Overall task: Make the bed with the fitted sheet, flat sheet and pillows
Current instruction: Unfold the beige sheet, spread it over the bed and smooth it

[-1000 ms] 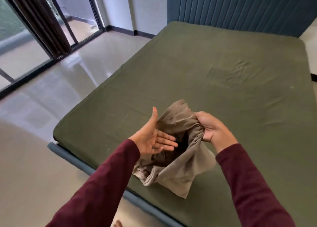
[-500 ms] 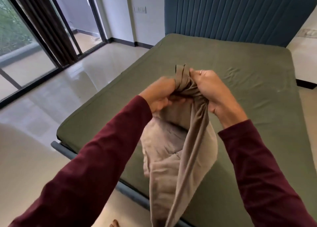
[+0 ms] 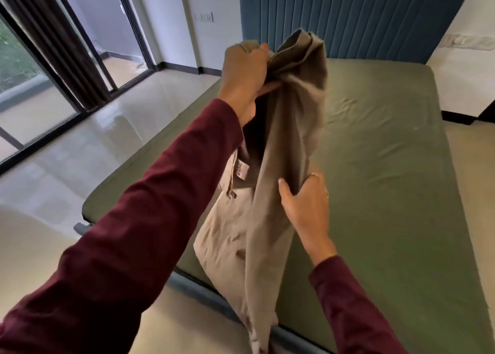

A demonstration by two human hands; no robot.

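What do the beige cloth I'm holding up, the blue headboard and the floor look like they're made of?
Beige cloth: soft woven fabric, probably cotton, matte; it drapes and creases, with a sewn-in label.
Blue headboard: padded upholstery, matte, stitched in vertical channels; the fibre is unclear.
Floor: polished tile or stone, glossy; it mirrors the window light.

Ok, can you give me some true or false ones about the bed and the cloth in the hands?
1. The left hand grips the top of the beige cloth. True.
2. The green fitted sheet is on the mattress. True.
3. Two pillows lie by the blue headboard. False: no pillows show on the bed.
4. The beige cloth lies spread flat over the bed. False: it hangs bunched from the left hand.
5. The right hand holds the cloth lower down. True.
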